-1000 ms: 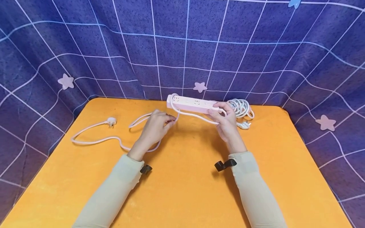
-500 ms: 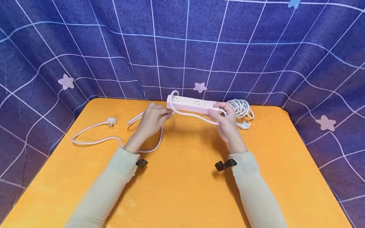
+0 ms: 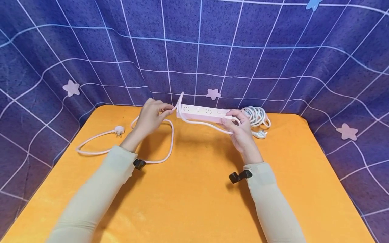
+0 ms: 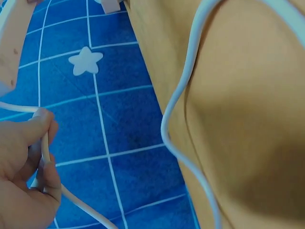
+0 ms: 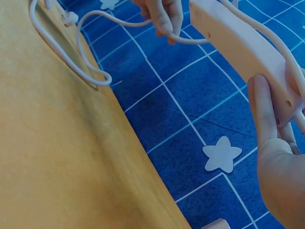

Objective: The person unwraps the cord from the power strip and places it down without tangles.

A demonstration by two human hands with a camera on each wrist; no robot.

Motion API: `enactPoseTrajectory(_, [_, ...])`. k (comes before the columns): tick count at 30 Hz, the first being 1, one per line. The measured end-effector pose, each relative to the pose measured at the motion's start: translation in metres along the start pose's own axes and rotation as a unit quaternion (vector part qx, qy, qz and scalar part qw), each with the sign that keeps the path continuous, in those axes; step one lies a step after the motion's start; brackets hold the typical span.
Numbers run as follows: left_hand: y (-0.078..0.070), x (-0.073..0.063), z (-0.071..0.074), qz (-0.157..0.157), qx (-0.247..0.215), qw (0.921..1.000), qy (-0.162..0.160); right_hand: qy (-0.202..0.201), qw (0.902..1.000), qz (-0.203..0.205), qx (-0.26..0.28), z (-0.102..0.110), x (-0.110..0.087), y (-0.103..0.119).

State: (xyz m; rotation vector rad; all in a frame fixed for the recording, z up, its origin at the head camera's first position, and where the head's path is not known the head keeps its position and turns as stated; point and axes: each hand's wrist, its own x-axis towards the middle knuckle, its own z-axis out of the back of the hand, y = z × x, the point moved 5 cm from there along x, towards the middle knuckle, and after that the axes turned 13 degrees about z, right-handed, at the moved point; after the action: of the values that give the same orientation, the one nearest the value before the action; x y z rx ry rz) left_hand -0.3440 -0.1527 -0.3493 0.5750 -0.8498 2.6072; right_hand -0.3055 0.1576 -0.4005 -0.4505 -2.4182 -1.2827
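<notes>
A pale pink power strip (image 3: 200, 114) is held up over the back of the table. My right hand (image 3: 241, 130) grips its right end, where the cord comes out. From there the cord (image 3: 209, 125) runs left along the strip's front and bends up past its left end. My left hand (image 3: 152, 114) pinches the cord just left of the strip, thumb against fingers; the left wrist view shows the cord (image 4: 45, 145) passing through the fingers. Beyond that hand the cord loops down onto the table. Its plug (image 3: 119, 130) lies at the left.
A coiled white cable (image 3: 256, 115) with a plug (image 3: 259, 134) lies behind my right hand at the back right. The orange-covered table (image 3: 194, 195) ends at a blue grid curtain (image 3: 194, 57) with stars.
My left hand has moved left and up, drawing the cord away from the strip's left end. The bend there now stands higher. My right hand and the strip stay nearly still.
</notes>
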Motion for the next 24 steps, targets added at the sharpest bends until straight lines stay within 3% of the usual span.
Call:
enactPoseTrajectory(11, [0.011, 0.0, 0.037, -0.032, 0.009, 0.9993, -0.019, 0.003, 0.9999, 0.0, -0.013, -0.003, 0.0, -0.001])
enactPoseTrajectory(24, [0.038, -0.007, 0.073, -0.074, 0.033, 0.9966, 0.017, 0.004, 0.9995, -0.01, -0.03, -0.002, -0.002, -0.005])
